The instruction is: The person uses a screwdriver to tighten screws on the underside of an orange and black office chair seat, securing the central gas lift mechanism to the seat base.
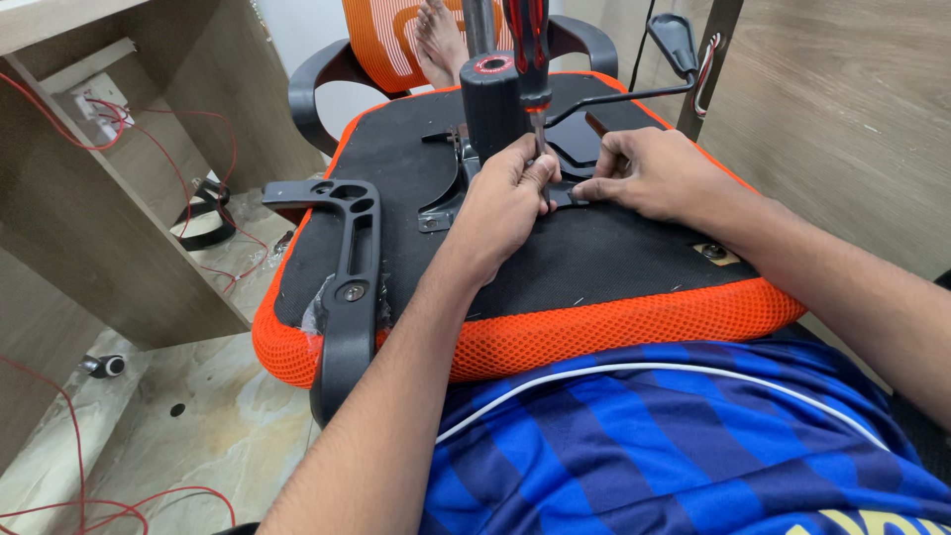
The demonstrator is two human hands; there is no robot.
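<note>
1. An upturned chair seat (555, 267), black underneath with an orange mesh rim, is seen resting across the person's lap, filling the middle of the view.
2. A black plate (570, 163) is fixed at the seat's centre, and a black cylinder (492, 104) rises from it toward 12 o'clock.
3. The left hand (500, 203) is closed around the shaft of a screwdriver (528, 50), gripped low near the tip.
4. The screwdriver is held upright, its red-and-black handle toward 12 o'clock and its tip set down on the plate, just at 3 o'clock of the cylinder.
5. The right hand (649, 173) is laid at 3 o'clock of the left hand, fingers bent, with the fingertips pressed on the plate edge; nothing is seen grasped in it.
6. The 2 hands are nearly touching at the screwdriver tip.
7. A black armrest (347, 287) is bolted to the seat at 9 o'clock.
8. A lever (644, 74) with a paddle end reaches from the plate toward 1 o'clock.
9. Red wires (149, 149) are strung over a wooden desk (109, 238) at 10 o'clock.
10. A blue striped shirt (644, 446) fills the view at 6 o'clock.
</note>
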